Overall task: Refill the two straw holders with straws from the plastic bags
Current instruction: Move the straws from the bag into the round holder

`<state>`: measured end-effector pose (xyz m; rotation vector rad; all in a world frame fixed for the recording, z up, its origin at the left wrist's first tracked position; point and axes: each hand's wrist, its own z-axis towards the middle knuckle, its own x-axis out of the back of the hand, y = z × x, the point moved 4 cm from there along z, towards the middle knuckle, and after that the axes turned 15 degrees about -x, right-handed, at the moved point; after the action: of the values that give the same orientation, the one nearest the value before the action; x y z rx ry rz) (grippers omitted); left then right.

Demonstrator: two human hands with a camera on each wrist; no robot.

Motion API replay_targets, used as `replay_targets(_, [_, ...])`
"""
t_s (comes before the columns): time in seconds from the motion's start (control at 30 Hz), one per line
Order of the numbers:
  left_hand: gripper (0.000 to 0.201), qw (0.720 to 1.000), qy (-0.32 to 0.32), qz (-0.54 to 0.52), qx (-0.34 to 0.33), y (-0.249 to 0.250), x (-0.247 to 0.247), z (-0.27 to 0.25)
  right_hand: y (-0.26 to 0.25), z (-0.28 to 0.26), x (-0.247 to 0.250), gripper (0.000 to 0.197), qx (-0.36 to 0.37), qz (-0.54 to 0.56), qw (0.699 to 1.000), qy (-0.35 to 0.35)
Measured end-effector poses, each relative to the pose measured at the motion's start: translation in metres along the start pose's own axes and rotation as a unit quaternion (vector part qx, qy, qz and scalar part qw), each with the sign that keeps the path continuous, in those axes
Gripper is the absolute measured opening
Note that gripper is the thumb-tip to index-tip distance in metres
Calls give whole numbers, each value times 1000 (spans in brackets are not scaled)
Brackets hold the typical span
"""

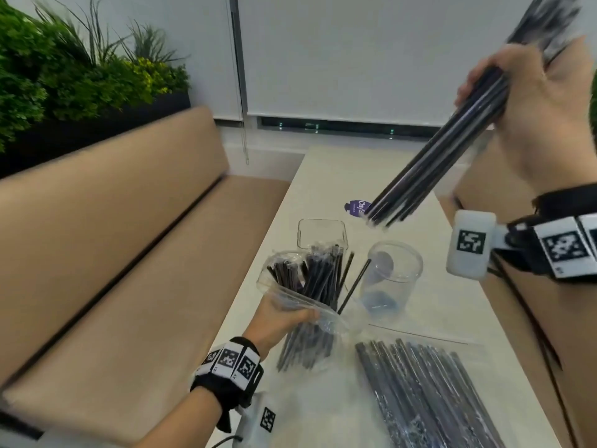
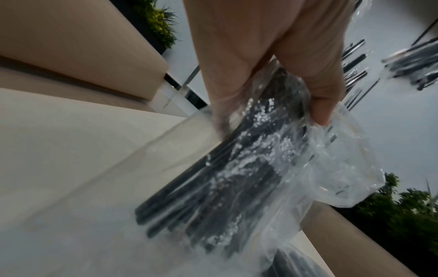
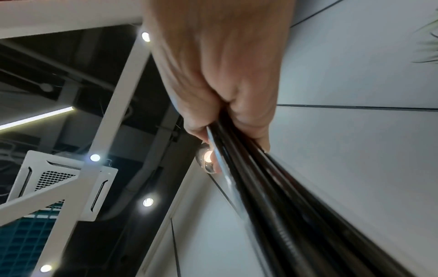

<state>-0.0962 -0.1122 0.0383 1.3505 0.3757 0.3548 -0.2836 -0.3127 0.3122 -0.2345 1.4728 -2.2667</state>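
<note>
Head view: my right grip (image 1: pixel 529 101) clamps the straw bundle (image 1: pixel 442 156); I'd aim its low ends into the round holder (image 1: pixel 392 276), while my left grip (image 1: pixel 281 321) pinches the bag (image 1: pixel 290 295)

Table (image 1: pixel 323 176) flanked by benches (image 1: pixel 129 253) on the left & right. Square holder (image 1: pixel 321 232) set behind the opened bag (image 1: pixel 303 305); round holder (image 1: pixel 392 276) to its right, w/ one straw (image 1: pixel 355 286) leaning in it. Second bag (image 1: pixel 426 392) laid flat at near right. Straw bundle (image 1: pixel 445 150) raised above the holders. Plants (image 1: pixel 64 66) placed behind the left bench.

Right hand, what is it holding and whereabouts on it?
The right hand grips a bundle of black straws around its upper part; the lower ends hang free.
</note>
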Motion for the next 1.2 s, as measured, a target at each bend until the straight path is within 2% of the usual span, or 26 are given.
replay_targets(0.03, [32,1000,9,1,3,-2,1,-2,0,7,4,30,7,-22,1000,3])
replay_targets(0.07, [29,1000,16,7,7,-5,1,-4,5,9,6,30,14,-50,999,9])
replay_targets(0.13, [17,999,32,17,12,-10,3,-8,30,5,5,16,23,-107,994,18])
replay_targets(0.17, [13,999,39,19,10,-11,4,-9,49,2,4,19,17,-128,991,26])
replay_targets(0.2, [20,999,47,23,11,-13,6,-11,68,-2,2,23,3,-146,989,37])
replay_targets(0.27, [35,998,56,23,17,-18,7,-13,111,-8,4,27,-47,-169,982,63])
replay_targets(0.4, [43,997,67,27,18,-24,10,-16,176,-28,7,30,-142,-203,963,109])
replay_targets(0.5, [31,997,64,29,20,-24,12,-17,193,-30,14,31,-225,-180,948,137])
replay_targets(0.53, [30,997,63,29,19,-25,14,-17,191,-28,16,38,-252,-185,940,135])
replay_targets(0.6, [27,997,63,32,25,-26,16,-16,180,-23,20,65,-290,-239,920,108])
replay_targets(0.67, [21,997,57,36,33,-27,18,-16,162,-21,24,79,-285,-311,903,79])
replay_targets(0.7, [20,997,53,37,38,-30,19,-15,152,-22,27,77,-268,-340,898,77])
replay_targets(0.77, [25,997,44,42,53,-32,21,-15,129,-28,31,59,-214,-373,897,102])
replay_targets(0.83, [39,996,27,48,64,-33,23,-14,106,-42,32,38,-151,-377,905,125])
replay_targets(0.9, [37,995,2,58,79,-31,24,-14,90,-61,29,25,-111,-357,919,128])
replay_targets(1.0, [11,994,-33,76,74,-24,24,-13,92,-97,13,16,-109,-323,935,97])
replay_targets(1.1, [10,992,-52,100,62,-19,26,-14,129,-136,-11,18,-193,-261,946,0])
replay_targets(1.13, [12,991,-58,106,56,-15,26,-15,143,-149,-20,24,-238,-237,941,-39])
replay_targets(1.2, [13,990,-70,117,44,-12,25,-17,166,-173,-37,50,-327,-223,913,-97])
